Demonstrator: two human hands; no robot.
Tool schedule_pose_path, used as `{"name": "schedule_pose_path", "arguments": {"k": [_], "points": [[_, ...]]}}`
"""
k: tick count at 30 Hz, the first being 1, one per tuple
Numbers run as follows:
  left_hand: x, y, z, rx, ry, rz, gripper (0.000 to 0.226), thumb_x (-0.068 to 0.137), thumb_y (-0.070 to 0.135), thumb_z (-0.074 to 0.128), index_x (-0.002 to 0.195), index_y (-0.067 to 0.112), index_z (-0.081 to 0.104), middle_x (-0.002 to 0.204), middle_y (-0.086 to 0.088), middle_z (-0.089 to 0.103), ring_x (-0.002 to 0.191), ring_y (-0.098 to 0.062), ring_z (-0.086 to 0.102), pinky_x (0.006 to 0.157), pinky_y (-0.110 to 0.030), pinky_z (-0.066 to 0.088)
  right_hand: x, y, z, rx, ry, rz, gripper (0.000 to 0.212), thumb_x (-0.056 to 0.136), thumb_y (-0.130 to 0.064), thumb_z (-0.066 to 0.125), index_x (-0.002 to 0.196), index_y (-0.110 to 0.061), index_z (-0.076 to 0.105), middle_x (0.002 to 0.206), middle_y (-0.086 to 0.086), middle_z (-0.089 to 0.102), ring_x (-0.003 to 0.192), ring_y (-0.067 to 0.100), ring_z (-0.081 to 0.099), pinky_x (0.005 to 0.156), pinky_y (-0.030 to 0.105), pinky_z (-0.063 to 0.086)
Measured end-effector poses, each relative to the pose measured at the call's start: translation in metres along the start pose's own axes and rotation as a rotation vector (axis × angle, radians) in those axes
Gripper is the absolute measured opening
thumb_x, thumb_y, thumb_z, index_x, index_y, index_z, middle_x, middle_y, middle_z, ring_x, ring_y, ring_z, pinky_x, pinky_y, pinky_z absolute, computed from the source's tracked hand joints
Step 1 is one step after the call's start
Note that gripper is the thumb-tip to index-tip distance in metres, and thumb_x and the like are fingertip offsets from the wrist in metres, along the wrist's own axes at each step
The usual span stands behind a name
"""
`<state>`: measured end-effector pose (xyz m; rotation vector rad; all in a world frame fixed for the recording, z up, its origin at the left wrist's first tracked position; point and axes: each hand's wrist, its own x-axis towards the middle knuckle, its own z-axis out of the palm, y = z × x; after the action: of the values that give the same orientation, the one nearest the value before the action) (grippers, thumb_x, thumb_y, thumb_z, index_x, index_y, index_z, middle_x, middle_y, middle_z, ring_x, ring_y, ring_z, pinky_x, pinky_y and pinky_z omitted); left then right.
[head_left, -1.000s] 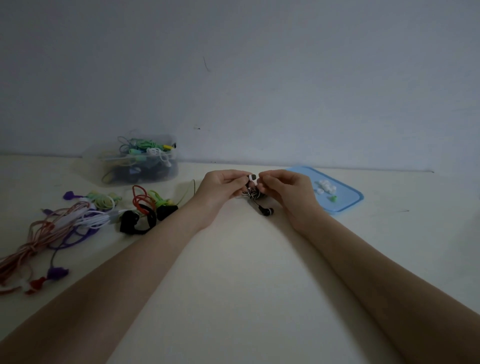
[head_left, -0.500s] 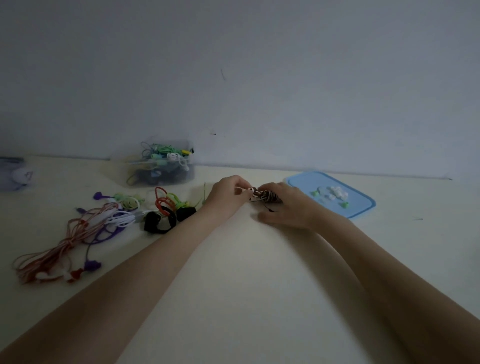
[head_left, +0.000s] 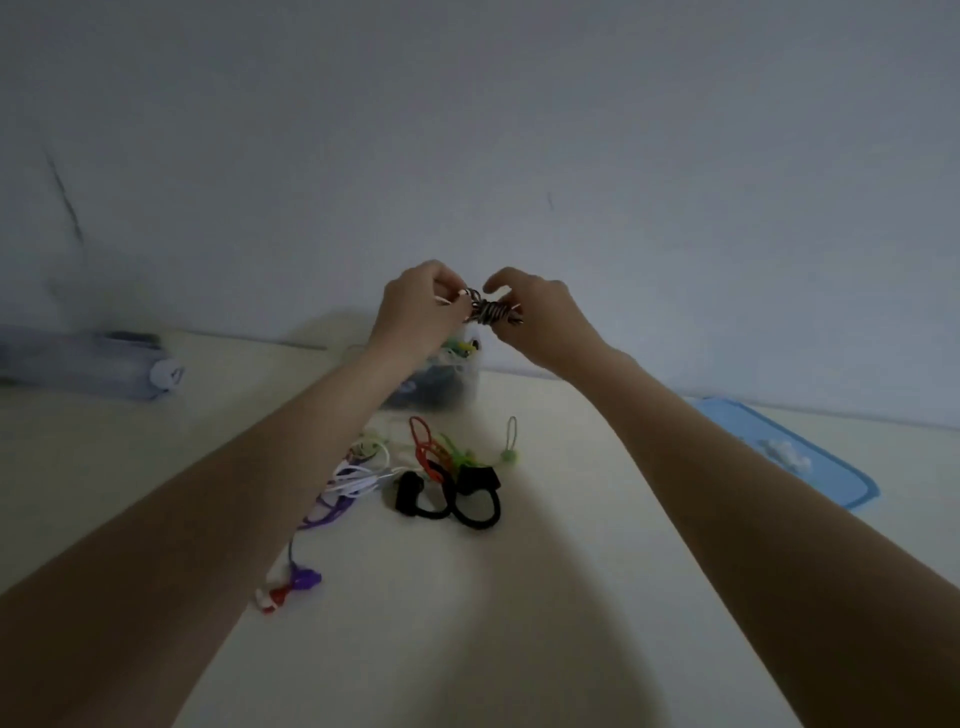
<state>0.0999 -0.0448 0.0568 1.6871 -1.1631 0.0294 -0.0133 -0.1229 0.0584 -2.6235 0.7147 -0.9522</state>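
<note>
You hold a small cable bundle (head_left: 493, 312), a coil of black-and-white striped earphone cord, up in the air between both hands, above the counter (head_left: 545, 597) and in front of a pale wall (head_left: 519, 130). Your left hand (head_left: 418, 312) pinches one end with curled fingertips. Your right hand (head_left: 540, 319) grips the other end, its thumb and forefinger arched over the coil.

The main risk is the coil springing open. The wraps look tight and short, so if either pinch slackens, they could unwind. A loose end could also slip out of the last wrap (the ends themselves are too blurred to make out). If the coil drops, it would likely land among the loose earphones (head_left: 441, 483) lying on the counter below your hands, in red, green, white, purple and black, and tangle with them.

A clear plastic tub (head_left: 470, 382) sits just below your left wrist, partly hidden by it. It holds a jumble of coloured earphones (head_left: 452, 353), green and yellow on top, darker ones beneath. Well apart, at the right, a flat blue tray (head_left: 841, 478) carries a few small white pieces (head_left: 784, 452).
</note>
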Motion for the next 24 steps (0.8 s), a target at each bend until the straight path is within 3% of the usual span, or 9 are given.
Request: {"name": "schedule_pose_path", "arguments": {"k": [3, 6, 10, 14, 16, 18, 20, 22, 24], "points": [[0.02, -0.024, -0.021, 0.052, 0.097, -0.016, 0.01, 0.085, 0.01, 0.06, 0.094, 0.009, 0.062, 0.09, -0.002, 0.064, 0.079, -0.019, 0.063, 0.072, -0.024, 0.051, 0.026, -0.02, 0.027, 0.071, 0.006, 0.007, 0.029, 0.085, -0.003, 0.058, 0.114, -0.003, 0.052, 0.102, 0.019, 0.066, 0.09, 0.034, 0.062, 0.079, 0.046, 0.051], [0.033, -0.051, -0.032, 0.173, 0.04, -0.076, 0.009, 0.083, 0.01, 0.062, 0.092, 0.011, 0.063, 0.095, -0.008, 0.067, 0.086, -0.021, 0.062, 0.081, -0.03, 0.049, 0.045, -0.026, 0.051, 0.015, -0.03, 0.012, 0.022, 0.086, -0.009, 0.061, 0.106, -0.001, 0.055, 0.105, 0.017, 0.063, 0.095, 0.031, 0.059, 0.083, 0.039, 0.049], [0.037, -0.082, -0.039, 0.369, -0.196, -0.139, 0.011, 0.084, 0.012, 0.063, 0.093, 0.011, 0.069, 0.1, -0.006, 0.067, 0.09, -0.018, 0.059, 0.079, -0.026, 0.043, 0.057, -0.023, 0.071, -0.098, -0.207, -0.027, 0.017, 0.088, -0.009, 0.057, 0.1, -0.007, 0.069, 0.109, 0.008, 0.066, 0.101, 0.023, 0.06, 0.085, 0.025, 0.045], [0.039, -0.087, -0.038, 0.618, -0.37, -0.171, 0.018, 0.087, 0.013, 0.054, 0.092, 0.006, 0.069, 0.083, -0.009, 0.061, 0.08, -0.024, 0.054, 0.068, -0.026, 0.038, 0.059, -0.026, 0.074, -0.104, -0.322, -0.068, 0.019, 0.089, -0.01, 0.057, 0.099, -0.012, 0.074, 0.105, 0.005, 0.067, 0.093, 0.017, 0.058, 0.06, 0.008, 0.038], [0.039, -0.083, -0.036, 0.715, -0.367, -0.17, 0.017, 0.088, 0.013, 0.051, 0.09, 0.003, 0.065, 0.085, -0.011, 0.06, 0.083, -0.028, 0.056, 0.067, -0.029, 0.039, 0.058, -0.026, 0.072, -0.078, -0.339, -0.052, 0.021, 0.089, -0.01, 0.056, 0.098, -0.015, 0.074, 0.106, 0.005, 0.067, 0.097, 0.018, 0.06, 0.066, 0.008, 0.039], [0.037, -0.078, -0.036, 0.768, -0.301, -0.121, 0.023, 0.088, 0.015, 0.052, 0.102, 0.002, 0.065, 0.101, -0.015, 0.064, 0.093, -0.03, 0.057, 0.076, -0.033, 0.045, 0.054, -0.024, 0.062, -0.029, -0.294, -0.034, 0.021, 0.088, -0.008, 0.056, 0.098, -0.014, 0.074, 0.109, 0.005, 0.069, 0.102, 0.019, 0.061, 0.083, 0.015, 0.041], [0.032, -0.067, -0.036, 0.759, -0.202, -0.018, 0.026, 0.089, 0.014, 0.052, 0.11, 0.004, 0.063, 0.113, -0.013, 0.061, 0.103, -0.03, 0.055, 0.084, -0.034, 0.043, 0.045, -0.02, 0.046, -0.003, -0.216, -0.036, 0.02, 0.088, -0.008, 0.057, 0.098, -0.012, 0.074, 0.108, 0.004, 0.07, 0.102, 0.017, 0.062, 0.089, 0.016, 0.039], [0.021, -0.047, -0.035, 0.63, -0.183, 0.104, 0.024, 0.09, 0.012, 0.051, 0.109, 0.008, 0.064, 0.115, -0.009, 0.059, 0.102, -0.025, 0.055, 0.081, -0.029, 0.039, 0.03, -0.015, 0.028, 0.021, -0.184, -0.021, 0.019, 0.087, -0.007, 0.058, 0.096, -0.011, 0.074, 0.101, 0.006, 0.072, 0.091, 0.017, 0.065, 0.084, 0.017, 0.045], [0.008, -0.026, -0.031, 0.546, -0.347, 0.179, 0.021, 0.089, 0.014, 0.054, 0.104, 0.013, 0.068, 0.107, -0.004, 0.064, 0.089, -0.018, 0.056, 0.075, -0.025, 0.038, 0.012, -0.013, 0.013, 0.073, -0.288, 0.037, 0.015, 0.085, -0.008, 0.06, 0.092, -0.009, 0.074, 0.091, 0.009, 0.073, 0.071, 0.012, 0.065, 0.068, 0.012, 0.049]]}}
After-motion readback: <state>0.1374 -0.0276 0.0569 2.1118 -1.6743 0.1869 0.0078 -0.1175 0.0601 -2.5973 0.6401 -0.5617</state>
